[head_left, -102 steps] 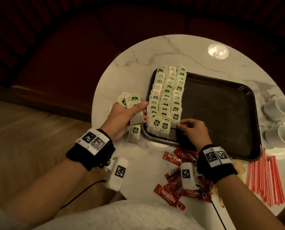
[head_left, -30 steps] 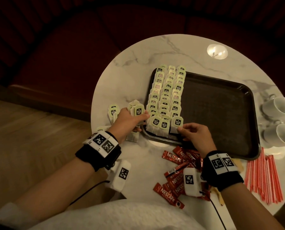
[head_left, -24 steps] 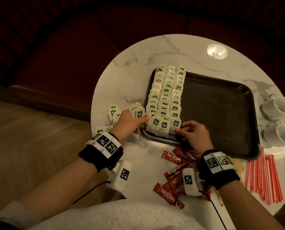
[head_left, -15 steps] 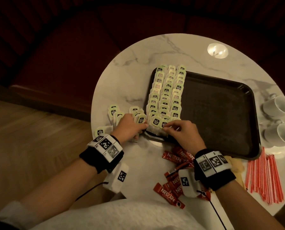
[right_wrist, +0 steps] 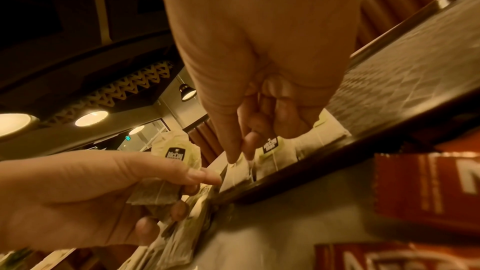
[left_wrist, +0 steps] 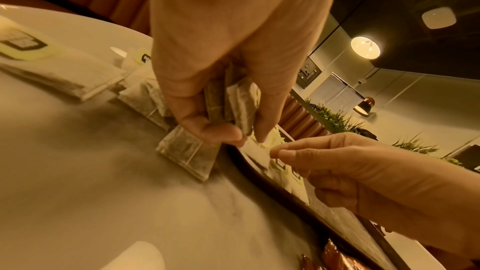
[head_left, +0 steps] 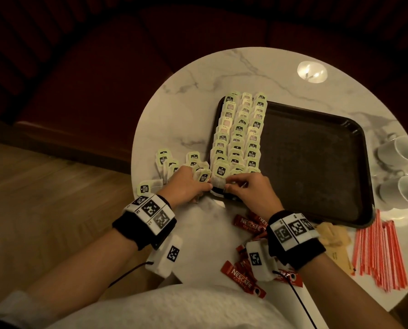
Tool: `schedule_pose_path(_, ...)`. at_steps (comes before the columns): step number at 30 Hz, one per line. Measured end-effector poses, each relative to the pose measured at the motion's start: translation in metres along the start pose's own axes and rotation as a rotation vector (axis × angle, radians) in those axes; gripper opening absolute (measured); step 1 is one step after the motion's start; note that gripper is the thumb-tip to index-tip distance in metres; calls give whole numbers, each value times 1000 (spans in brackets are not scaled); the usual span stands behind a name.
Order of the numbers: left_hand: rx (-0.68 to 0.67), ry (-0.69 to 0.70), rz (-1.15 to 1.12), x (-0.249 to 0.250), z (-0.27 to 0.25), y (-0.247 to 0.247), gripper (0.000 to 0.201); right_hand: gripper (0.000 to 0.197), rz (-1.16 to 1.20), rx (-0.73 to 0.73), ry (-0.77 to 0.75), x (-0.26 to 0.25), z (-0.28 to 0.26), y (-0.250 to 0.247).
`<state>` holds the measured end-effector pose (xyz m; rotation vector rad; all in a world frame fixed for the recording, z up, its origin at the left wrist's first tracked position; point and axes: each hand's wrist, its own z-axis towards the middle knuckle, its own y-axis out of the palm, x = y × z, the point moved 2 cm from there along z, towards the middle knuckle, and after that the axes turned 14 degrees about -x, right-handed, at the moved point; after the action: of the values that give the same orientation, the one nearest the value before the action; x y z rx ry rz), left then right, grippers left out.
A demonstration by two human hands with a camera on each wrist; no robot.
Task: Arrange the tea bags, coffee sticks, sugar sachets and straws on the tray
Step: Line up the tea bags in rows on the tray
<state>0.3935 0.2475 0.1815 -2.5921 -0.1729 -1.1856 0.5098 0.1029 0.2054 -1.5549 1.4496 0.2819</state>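
Three rows of green-tagged tea bags [head_left: 239, 136] fill the left side of the dark tray [head_left: 317, 162]. At the tray's near-left corner my left hand [head_left: 205, 186] grips a small bunch of tea bags [left_wrist: 239, 100], its thumb tip touching the bag at the corner. My right hand [head_left: 231, 184] pinches the near-end tea bag [right_wrist: 233, 174] of the left row between thumb and forefinger, right on the tray rim [right_wrist: 337, 157]. The two hands' fingertips almost meet. Red coffee sticks [head_left: 242, 279], tan sugar sachets [head_left: 333, 238] and red straws [head_left: 381, 252] lie on the table in front of the tray.
Loose tea bags [head_left: 165, 160] lie on the round marble table [head_left: 245, 72] left of the tray, near its edge. Two white cups [head_left: 402, 150] stand at the right. The tray's right two thirds hold nothing. A dark red bench curves behind the table.
My right hand slid left along the tray's near edge, from the right row's end to the left row's end. My left hand came down to the tray corner with its bunch.
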Motion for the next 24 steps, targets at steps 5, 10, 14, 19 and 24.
schedule_pose_path(5, -26, -4, -4, -3, 0, -2, 33, 25, -12, 6, 0, 2, 2, 1)
schedule_pose_path(10, -72, 49, -121, 6, -7, -4, 19, 21, 37, 41, 14, 7, -1, -9)
schedule_pose_path(14, -92, 125, -271, 20, -15, -6, 25, 16, 96, 101, -7, 6, -7, -26)
schedule_pose_path(19, -137, 158, -495, 40, -23, 1, 58, 14, 228, 117, -122, -11, -15, -30)
schedule_pose_path(24, -196, 178, -548, 52, -29, 8, 59, 13, 253, 12, -203, -32, -14, -19)
